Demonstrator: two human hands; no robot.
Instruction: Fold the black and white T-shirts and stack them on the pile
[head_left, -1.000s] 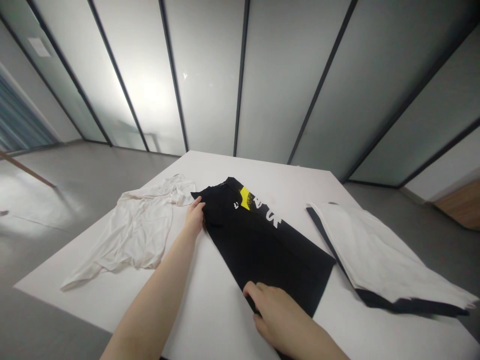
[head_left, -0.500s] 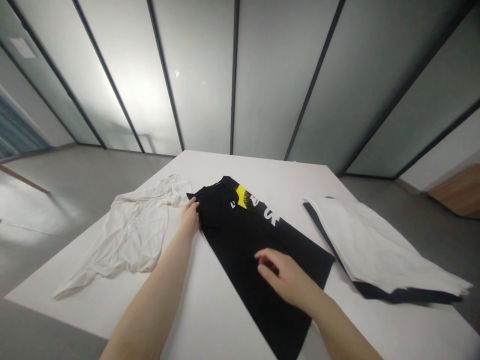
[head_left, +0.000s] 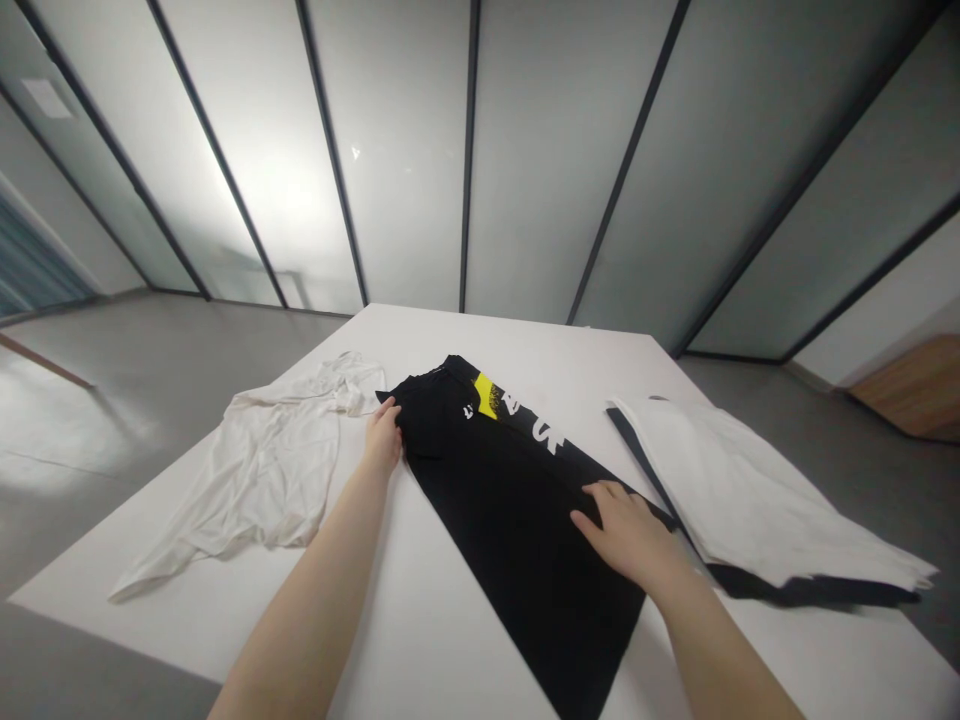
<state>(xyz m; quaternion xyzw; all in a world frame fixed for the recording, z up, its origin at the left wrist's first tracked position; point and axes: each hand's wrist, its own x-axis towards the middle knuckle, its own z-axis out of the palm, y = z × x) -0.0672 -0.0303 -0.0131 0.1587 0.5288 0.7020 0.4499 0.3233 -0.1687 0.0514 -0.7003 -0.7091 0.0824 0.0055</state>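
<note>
A black T-shirt with yellow and white prints lies folded lengthwise across the table. My left hand is closed on its left edge, near the collar end, with the thumb and fingers pinching the cloth. On the shirt's right side rests my right hand, palm down, with its fingers apart and nothing held. Its fingertips are at the fabric close to the right edge. The lower end of the shirt runs toward me, past the bottom of the view.
A crumpled white garment is spread on the left of the white table. To the right, a white garment lies on top of a dark one, reaching the table's right side. Frosted glass panels stand behind the table.
My right hand has moved right, from above the middle of the black T-shirt to its right side, and its fingers have spread. My left hand keeps its place on the left edge.
</note>
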